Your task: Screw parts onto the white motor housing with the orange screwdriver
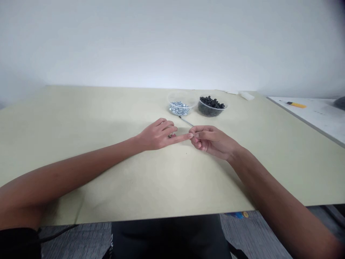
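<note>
My left hand (161, 133) is above the table with its index finger stretched toward my right hand and the other fingers curled. A small black piece (170, 136) shows among those curled fingers. My right hand (208, 139) is closed in a pinch at the left index fingertip; whatever lies in the pinch is too small to make out. A thin grey rod with a dark tip (185, 121) runs out from behind the right fingers, and I cannot tell whether they hold it. Beyond are a clear tub (192, 107) of small silvery metal parts (179, 108) and another of black parts (212, 102).
The pale table (113, 187) meets a white wall at the back. White scraps (246, 95) lie at its far edge. On a white surface to the right is a yellow-handled tool (296, 105). A dark cable (58, 233) hangs at the lower left.
</note>
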Action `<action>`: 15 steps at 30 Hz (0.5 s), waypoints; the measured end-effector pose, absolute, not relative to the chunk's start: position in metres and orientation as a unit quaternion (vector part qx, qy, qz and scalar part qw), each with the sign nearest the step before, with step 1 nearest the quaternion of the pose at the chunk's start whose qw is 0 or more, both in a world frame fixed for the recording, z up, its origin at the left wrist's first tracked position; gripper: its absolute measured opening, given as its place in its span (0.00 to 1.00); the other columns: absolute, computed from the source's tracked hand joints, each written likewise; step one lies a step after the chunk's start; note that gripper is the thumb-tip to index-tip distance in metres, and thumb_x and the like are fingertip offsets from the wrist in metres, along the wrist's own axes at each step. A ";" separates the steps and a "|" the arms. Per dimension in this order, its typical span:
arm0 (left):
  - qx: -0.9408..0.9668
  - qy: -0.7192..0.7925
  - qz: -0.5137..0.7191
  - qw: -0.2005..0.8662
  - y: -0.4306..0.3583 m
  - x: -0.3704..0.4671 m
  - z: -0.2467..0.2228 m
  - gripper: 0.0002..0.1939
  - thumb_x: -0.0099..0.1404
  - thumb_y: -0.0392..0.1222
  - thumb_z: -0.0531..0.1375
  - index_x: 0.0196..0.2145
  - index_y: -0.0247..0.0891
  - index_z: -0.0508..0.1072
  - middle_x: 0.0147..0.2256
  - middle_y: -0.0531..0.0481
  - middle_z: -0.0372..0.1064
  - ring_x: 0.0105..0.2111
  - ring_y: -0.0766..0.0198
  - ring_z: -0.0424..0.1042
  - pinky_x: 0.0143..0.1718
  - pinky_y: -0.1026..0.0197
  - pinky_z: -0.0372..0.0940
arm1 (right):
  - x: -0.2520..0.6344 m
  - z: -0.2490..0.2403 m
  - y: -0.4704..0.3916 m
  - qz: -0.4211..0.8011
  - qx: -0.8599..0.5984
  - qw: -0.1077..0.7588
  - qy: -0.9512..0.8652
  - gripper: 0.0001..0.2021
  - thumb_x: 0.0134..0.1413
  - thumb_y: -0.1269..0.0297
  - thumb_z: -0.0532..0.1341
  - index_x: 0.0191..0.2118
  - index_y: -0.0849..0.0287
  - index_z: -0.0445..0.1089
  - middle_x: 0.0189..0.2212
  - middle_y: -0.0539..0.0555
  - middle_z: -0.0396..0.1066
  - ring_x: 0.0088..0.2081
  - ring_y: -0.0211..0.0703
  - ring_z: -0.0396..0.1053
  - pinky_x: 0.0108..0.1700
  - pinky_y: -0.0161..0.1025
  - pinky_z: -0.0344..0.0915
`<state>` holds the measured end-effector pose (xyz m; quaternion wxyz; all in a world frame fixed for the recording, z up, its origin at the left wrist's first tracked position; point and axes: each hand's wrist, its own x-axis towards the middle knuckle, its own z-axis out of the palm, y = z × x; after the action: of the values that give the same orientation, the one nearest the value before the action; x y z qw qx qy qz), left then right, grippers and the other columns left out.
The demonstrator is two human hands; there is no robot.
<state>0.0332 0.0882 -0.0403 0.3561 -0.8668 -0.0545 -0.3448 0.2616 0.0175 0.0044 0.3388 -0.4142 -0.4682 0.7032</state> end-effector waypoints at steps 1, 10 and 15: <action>-0.867 -0.055 -0.345 0.356 0.088 0.033 -0.040 0.26 0.66 0.30 0.55 0.60 0.48 0.61 0.35 0.51 0.70 0.39 0.64 0.69 0.35 0.61 0.63 | 0.262 0.004 0.018 0.704 -0.413 0.340 -0.467 0.06 0.49 0.70 0.63 0.33 0.64 0.67 0.24 0.50 0.63 0.24 0.28 0.60 0.26 0.27 0.57; -0.859 -0.047 -0.356 0.365 0.086 0.033 -0.037 0.27 0.64 0.30 0.58 0.58 0.46 0.64 0.34 0.52 0.70 0.38 0.64 0.69 0.35 0.61 0.64 | 0.260 0.009 0.014 0.697 -0.416 0.339 -0.476 0.05 0.50 0.70 0.63 0.33 0.64 0.67 0.23 0.49 0.63 0.24 0.27 0.60 0.26 0.26 0.58; -0.859 -0.034 -0.371 0.351 0.083 0.034 -0.035 0.27 0.62 0.29 0.59 0.57 0.46 0.64 0.33 0.53 0.70 0.37 0.64 0.69 0.35 0.61 0.65 | 0.258 0.019 0.005 0.670 -0.417 0.337 -0.513 0.02 0.51 0.71 0.61 0.32 0.64 0.68 0.23 0.50 0.65 0.24 0.29 0.63 0.25 0.27 0.60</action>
<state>0.0336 0.0828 -0.0351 0.3513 -0.8588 -0.0338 -0.3713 0.2576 0.0051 0.0187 0.3366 -0.4172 -0.5132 0.6703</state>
